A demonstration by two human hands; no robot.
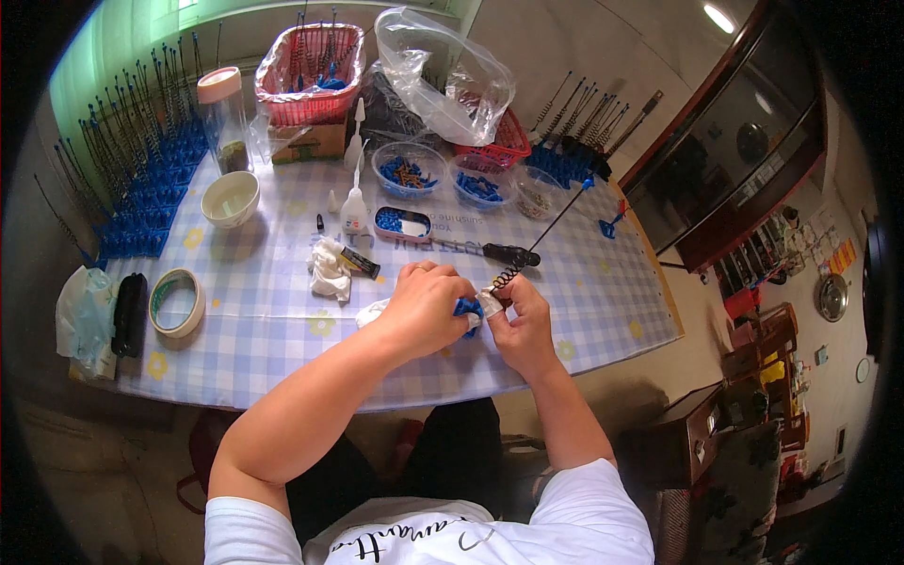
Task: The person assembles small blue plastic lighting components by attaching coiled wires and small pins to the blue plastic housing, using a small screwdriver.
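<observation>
Near the front of the table, my two hands are close together. My left hand (pixel 428 306) is closed around a small blue plastic part (pixel 467 308), which its fingers partly cover. My right hand (pixel 523 328), with white wrapping on a fingertip, pinches the lower end of a thin dark rod (pixel 562 218). A coiled spring (pixel 507 277) sits low on the rod, and a blue tip (pixel 589 183) tops it. The rod leans up to the right, its lower end by the blue part; whether they are joined is hidden. Beyond my right hand lies a black-handled tool (pixel 511 254).
Tubs of small parts (pixel 408 172), an oval tin (pixel 403 224), a squeeze bottle (pixel 355 209) and a black tube (pixel 361 263) lie ahead. Leftward are a tape roll (pixel 177 302), a bowl (pixel 230 200) and a jar (pixel 223 122). Spring rods in blue bases (pixel 141 202) line the edge. Red baskets (pixel 309 94) stand behind.
</observation>
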